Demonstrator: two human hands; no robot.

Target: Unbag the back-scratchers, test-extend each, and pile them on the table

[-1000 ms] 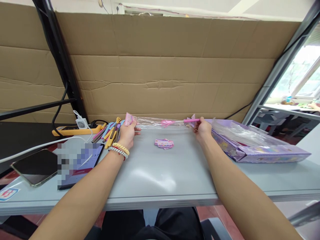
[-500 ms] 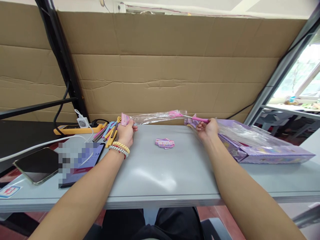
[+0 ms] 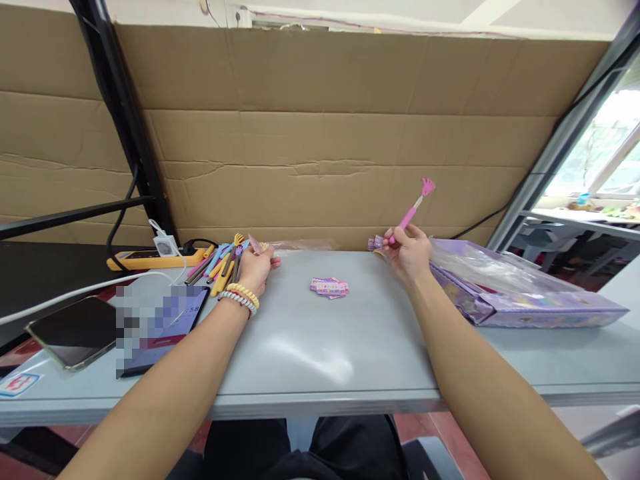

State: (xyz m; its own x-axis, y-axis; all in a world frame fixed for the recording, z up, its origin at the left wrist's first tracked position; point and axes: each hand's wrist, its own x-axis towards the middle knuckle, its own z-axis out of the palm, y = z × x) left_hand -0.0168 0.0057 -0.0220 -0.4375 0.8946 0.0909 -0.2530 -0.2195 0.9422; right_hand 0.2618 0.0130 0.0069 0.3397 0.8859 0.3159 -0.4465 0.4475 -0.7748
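Upright and tilted to the right, a pink back scratcher (image 3: pixel 409 215) with a short metal rod and a claw-shaped head is gripped by its handle in my right hand (image 3: pixel 411 255). My left hand (image 3: pixel 256 269) pinches a clear plastic sleeve (image 3: pixel 305 245) by its pink printed end; the sleeve trails to the right over the table's back edge. Beside my left hand lies a pile of back scratchers (image 3: pixel 220 265) in yellow, blue, pink and dark colours. Between my hands, purple-pink printed cards (image 3: pixel 329 287) rest on the table. More printed card (image 3: pixel 375 243) shows just behind my right hand.
A purple cardboard box (image 3: pixel 550 313) with clear plastic on top stands at the right. On the left lie a dark phone (image 3: pixel 73 332), a second phone (image 3: pixel 165 340) and a yellow power strip (image 3: pixel 145 259) with cables. A cardboard wall (image 3: pixel 320 140) rises behind the grey table (image 3: pixel 300 353).
The back scratcher has come out of the clear sleeve, and my right hand has turned it upright. The sleeve, stretched between both hands before, now hangs limp from my left hand.
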